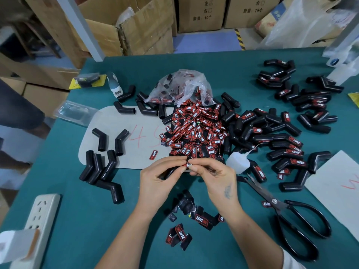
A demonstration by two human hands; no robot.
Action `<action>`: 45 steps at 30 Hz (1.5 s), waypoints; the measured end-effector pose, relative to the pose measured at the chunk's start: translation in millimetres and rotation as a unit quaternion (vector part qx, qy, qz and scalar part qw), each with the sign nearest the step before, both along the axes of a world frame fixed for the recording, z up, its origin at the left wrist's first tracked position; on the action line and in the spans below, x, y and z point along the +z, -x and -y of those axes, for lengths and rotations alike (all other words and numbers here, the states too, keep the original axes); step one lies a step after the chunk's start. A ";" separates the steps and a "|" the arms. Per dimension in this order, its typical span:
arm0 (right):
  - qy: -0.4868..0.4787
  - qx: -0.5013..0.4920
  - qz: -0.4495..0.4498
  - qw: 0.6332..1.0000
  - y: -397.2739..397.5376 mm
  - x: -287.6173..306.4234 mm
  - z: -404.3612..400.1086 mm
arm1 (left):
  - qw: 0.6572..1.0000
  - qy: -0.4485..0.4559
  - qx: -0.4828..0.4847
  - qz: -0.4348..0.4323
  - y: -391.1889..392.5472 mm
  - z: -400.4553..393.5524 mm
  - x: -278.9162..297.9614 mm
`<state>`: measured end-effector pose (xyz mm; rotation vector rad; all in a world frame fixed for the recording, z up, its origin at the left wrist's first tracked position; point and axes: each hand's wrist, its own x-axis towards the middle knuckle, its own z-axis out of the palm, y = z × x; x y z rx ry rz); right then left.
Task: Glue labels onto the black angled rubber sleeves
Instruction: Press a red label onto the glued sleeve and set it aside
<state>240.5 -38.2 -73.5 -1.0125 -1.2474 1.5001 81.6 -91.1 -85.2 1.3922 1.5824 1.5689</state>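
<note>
A heap of red-and-black labels (196, 131) spills from a clear plastic bag (180, 86) in the middle of the green table. Just below the heap, my left hand (157, 183) holds a black angled rubber sleeve (170, 172), mostly hidden by the fingers. My right hand (215, 175) pinches one label (188, 165) against the sleeve's end, fingertips of both hands meeting there. Bare sleeves (101, 169) lie at the left. Labelled sleeves (287, 150) pile up at the right. A small white glue bottle (238, 162) lies just right of my right hand.
Black scissors (291, 218) lie at the lower right. Loose labels and backings (192, 218) are scattered between my forearms. A white power strip (41, 216) sits at the lower left, a grey sheet (124, 133) under the left sleeves, cardboard boxes (136, 26) beyond the far edge.
</note>
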 end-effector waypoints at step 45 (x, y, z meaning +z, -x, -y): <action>-0.049 0.020 0.003 0.999 -2.4 -3.7 1.3 | 0.999 0.018 -0.022 0.045 -2.0 1.4 4.1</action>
